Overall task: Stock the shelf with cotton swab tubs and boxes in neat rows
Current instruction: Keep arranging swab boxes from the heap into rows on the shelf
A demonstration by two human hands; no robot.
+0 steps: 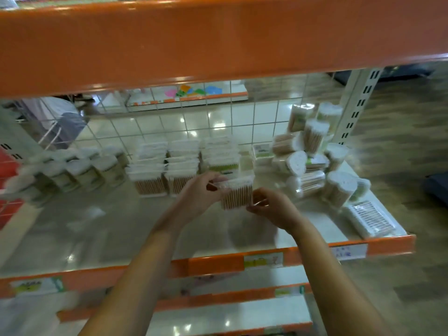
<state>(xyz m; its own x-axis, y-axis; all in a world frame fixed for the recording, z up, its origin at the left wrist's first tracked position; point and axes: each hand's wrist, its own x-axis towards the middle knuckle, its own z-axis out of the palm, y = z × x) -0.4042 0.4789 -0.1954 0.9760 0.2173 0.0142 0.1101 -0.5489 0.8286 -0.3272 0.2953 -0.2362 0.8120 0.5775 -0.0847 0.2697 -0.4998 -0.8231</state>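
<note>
Both hands grip one clear square box of cotton swabs (237, 194): the left hand (197, 191) clasps its left side with fingers curled over the top edge, and the right hand (274, 209) pinches its lower right corner. This box sits at the front of the rightmost of three rows of matching boxes; whether its base touches the shelf (97, 229) is unclear through the motion blur.

Directly behind and to the left of the held box stand the rows of square boxes (169, 163), packed close, white tips up. Farther left of the held box, near the back mesh, round tubs (80, 168) stand upright in a cluster. To the right of the held box lies a loose pile of round tubs (312, 156), some upright, others tipped on their sides, stacked against the white upright post (356, 105). Right of that pile, near the shelf's front corner, a flat packet (371, 220) lies on its own. Orange price rails (218, 264) run below the held box.
</note>
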